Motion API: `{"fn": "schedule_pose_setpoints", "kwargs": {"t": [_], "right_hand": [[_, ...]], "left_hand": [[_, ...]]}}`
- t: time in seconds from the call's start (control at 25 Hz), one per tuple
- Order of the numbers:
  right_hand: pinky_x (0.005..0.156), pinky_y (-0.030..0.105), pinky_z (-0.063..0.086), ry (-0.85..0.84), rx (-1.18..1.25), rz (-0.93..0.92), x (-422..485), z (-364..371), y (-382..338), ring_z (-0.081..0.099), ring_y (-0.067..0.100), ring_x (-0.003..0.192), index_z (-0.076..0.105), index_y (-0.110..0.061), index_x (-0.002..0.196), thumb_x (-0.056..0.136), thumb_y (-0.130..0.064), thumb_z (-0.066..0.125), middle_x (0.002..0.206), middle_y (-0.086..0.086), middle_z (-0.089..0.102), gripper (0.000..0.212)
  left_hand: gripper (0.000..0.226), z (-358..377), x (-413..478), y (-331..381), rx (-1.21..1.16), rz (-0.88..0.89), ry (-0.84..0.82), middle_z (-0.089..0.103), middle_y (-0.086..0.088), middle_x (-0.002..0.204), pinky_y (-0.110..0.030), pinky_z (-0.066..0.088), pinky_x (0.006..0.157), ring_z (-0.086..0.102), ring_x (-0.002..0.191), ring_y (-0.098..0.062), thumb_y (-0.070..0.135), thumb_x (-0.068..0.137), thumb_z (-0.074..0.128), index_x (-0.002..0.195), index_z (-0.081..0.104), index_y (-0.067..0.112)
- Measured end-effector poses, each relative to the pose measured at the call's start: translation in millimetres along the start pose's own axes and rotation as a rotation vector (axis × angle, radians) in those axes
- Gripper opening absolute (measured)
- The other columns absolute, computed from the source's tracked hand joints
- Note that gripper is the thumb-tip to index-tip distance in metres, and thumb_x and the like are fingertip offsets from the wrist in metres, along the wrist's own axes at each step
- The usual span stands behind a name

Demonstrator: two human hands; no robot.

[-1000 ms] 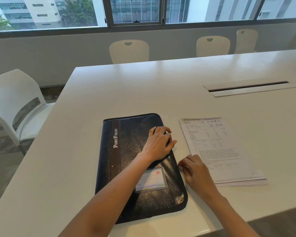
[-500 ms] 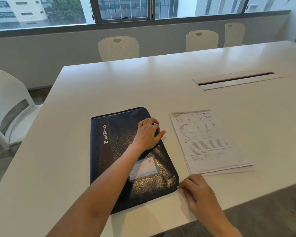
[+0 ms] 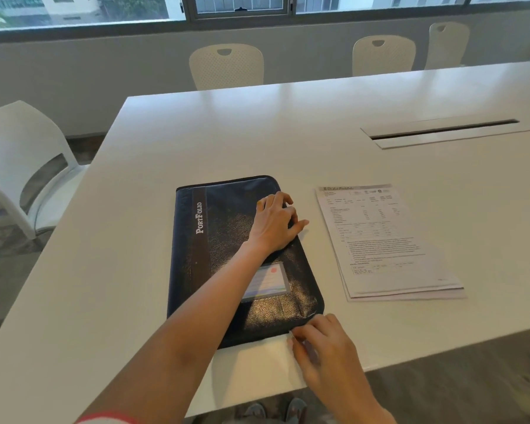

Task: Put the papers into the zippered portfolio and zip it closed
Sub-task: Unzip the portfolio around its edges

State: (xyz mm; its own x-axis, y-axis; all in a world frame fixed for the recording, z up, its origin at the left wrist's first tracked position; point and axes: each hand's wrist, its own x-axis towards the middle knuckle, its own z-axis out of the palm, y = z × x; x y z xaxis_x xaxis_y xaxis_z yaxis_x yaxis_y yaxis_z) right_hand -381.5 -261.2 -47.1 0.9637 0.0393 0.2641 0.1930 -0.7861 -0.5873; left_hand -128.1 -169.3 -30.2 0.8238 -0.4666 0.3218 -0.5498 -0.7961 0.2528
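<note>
Partly beneath left hand [image 3: 277, 223], portfolio [image 3: 221, 240], papers [image 3: 383, 240] rightward.

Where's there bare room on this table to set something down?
Widest: the table left of the portfolio, and the stretch behind portfolio and papers up to the cable slot. Crowded: the gap between them, where the left hand spreads its thumb, and the portfolio's near corner by the right hand.
</note>
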Motion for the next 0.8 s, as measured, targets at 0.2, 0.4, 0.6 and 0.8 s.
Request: {"fn": "schedule_pose_setpoints", "kwargs": {"t": [0.2,0.4,0.6,0.8], "right_hand": [[0.075,0.014,0.041,0.071,0.061,-0.067,10,-16,21,0.046,0.005,0.09,0.063,-0.021,0.086,0.079,-0.033,0.072,0.094,-0.011,0.052,0.016],[0.105,0.031,0.037,-0.111,0.014,-0.267,31,-31,50,0.035,0.009,0.131,0.059,-0.027,0.122,0.085,-0.035,0.064,0.138,-0.009,0.045,0.038],[0.108,0.034,0.037,-0.188,0.035,-0.385,40,-29,62,0.034,0.014,0.139,0.063,-0.024,0.124,0.087,-0.015,0.065,0.143,-0.003,0.049,0.038],[0.103,0.035,0.043,-0.165,0.038,-0.408,42,-27,61,0.042,0.015,0.134,0.065,-0.025,0.119,0.085,-0.024,0.061,0.137,-0.004,0.053,0.035]], "left_hand": [[0.027,-39,-42,17,-0.143,0.134,-0.096,0.056,-0.004,0.125,-0.049,0.033,0.104,0.049,0.115,-0.021,0.04,0.093,0.056,0.103,0.067,0.018],[0.021,-74,-167,13,-0.242,0.27,-0.193,0.049,0.011,0.132,-0.041,0.03,0.109,0.038,0.128,-0.008,0.035,0.092,0.053,0.112,0.059,0.035],[0.04,-79,-204,19,0.014,0.411,-0.223,0.03,-0.001,0.149,-0.045,0.019,0.114,0.029,0.137,-0.022,0.033,0.088,0.053,0.126,0.054,0.046],[0.028,-68,-191,29,0.141,0.46,-0.204,0.039,-0.004,0.145,-0.052,0.024,0.114,0.033,0.134,-0.026,0.038,0.086,0.067,0.114,0.063,0.042]]}}
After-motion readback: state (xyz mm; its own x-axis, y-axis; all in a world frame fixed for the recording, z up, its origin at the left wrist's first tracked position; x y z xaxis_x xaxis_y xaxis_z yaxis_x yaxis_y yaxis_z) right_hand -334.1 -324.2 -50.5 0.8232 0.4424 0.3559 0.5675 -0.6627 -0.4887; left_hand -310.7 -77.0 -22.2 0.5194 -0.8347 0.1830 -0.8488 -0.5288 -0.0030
